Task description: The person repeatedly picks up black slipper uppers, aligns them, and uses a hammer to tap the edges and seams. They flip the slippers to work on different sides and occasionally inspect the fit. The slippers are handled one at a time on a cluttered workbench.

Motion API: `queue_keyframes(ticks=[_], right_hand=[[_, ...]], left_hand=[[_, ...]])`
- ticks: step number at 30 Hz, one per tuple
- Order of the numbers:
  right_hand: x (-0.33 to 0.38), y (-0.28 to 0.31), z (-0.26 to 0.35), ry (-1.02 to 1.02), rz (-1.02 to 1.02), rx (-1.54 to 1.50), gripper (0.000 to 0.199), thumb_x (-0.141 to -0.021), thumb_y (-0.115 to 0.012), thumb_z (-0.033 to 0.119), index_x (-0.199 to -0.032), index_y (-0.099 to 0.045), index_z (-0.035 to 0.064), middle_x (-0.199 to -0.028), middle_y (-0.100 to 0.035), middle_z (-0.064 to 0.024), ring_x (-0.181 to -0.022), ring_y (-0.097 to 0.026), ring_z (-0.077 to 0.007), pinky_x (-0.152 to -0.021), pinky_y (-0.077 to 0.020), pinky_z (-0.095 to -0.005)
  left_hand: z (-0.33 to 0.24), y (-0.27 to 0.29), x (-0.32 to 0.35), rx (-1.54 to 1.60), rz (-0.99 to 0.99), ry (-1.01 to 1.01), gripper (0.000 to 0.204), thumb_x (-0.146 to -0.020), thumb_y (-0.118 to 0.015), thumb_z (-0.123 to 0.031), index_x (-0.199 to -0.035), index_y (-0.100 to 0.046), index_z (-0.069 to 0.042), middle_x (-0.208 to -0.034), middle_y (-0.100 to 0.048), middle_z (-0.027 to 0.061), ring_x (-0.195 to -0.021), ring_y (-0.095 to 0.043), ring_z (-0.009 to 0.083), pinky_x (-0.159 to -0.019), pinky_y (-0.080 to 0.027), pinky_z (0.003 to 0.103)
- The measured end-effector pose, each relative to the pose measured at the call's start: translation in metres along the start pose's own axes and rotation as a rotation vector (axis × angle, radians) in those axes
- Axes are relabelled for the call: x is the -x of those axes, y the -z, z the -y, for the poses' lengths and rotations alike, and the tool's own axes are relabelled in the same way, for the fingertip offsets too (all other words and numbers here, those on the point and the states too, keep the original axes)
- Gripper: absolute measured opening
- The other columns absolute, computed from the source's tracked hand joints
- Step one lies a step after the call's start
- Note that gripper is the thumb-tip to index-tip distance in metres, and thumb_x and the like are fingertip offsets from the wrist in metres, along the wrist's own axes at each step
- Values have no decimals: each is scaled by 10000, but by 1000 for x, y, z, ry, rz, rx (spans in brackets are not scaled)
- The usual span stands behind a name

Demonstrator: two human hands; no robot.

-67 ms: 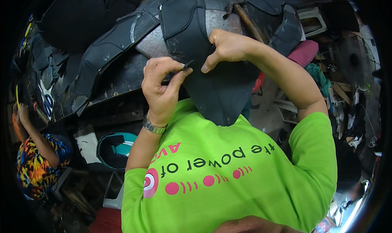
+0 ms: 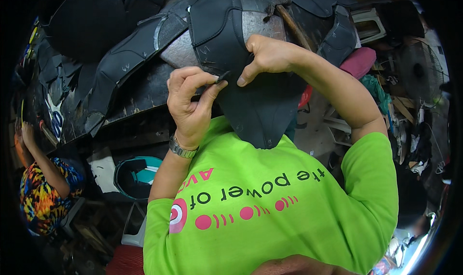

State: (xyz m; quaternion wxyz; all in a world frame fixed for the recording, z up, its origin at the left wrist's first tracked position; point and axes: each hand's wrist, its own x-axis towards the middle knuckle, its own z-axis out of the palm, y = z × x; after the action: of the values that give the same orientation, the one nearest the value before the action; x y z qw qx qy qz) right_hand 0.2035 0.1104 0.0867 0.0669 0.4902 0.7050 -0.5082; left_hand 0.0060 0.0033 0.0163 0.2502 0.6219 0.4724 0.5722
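Pinching one dark scrap [image 2: 222, 76] with raised, curled left hand [image 2: 185, 101]; arching right hand [image 2: 264, 60], unable to make out its grip, over one black panel [image 2: 260, 106], near centre; spotting one scissors pair [image 2: 56, 112], left.

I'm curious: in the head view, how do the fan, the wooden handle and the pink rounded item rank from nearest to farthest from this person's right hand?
From the right hand:
1. Wooden handle: just above and to the right.
2. Pink rounded item: farther to the right.
3. Fan: farthest, toward the picture's right rim.
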Motion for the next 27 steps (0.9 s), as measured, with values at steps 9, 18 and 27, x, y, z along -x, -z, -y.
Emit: queue_keyframes(ticks=[9, 18, 27], right_hand=[[8, -4, 1, 21, -34, 14, 637, -620, -882, 308, -929, -640, -194, -832, -671, -267, -765, -668, -303, -698, -517, -381], [9, -13, -9, 43, -75, -108, 658, -614, -888, 319, -946, -648, -196, -868, -690, -255, -801, -684, -297, -727, -530, -365], [17, -12, 0, -14, -137, -82, 679, -664, -878, 410, -963, -675, -164, -872, -704, -210, -800, -681, -262, -734, -528, -349]], left_hand=[[10, -13, 6, 250, -146, 153, 209, -765, -826, 13, -899, -683, -60, -1208, -465, 46, -1005, -528, 146, -869, -447, 269], [15, -19, 4, 695, -90, 390, 170, -845, -744, 64, -952, -649, -27, -1205, -551, 31, -916, -587, 77, -848, -487, 216], [14, -17, 3, 617, -71, 328, 181, -827, -760, 61, -939, -650, -29, -1129, -574, 2, -901, -558, 63, -816, -467, 213]])
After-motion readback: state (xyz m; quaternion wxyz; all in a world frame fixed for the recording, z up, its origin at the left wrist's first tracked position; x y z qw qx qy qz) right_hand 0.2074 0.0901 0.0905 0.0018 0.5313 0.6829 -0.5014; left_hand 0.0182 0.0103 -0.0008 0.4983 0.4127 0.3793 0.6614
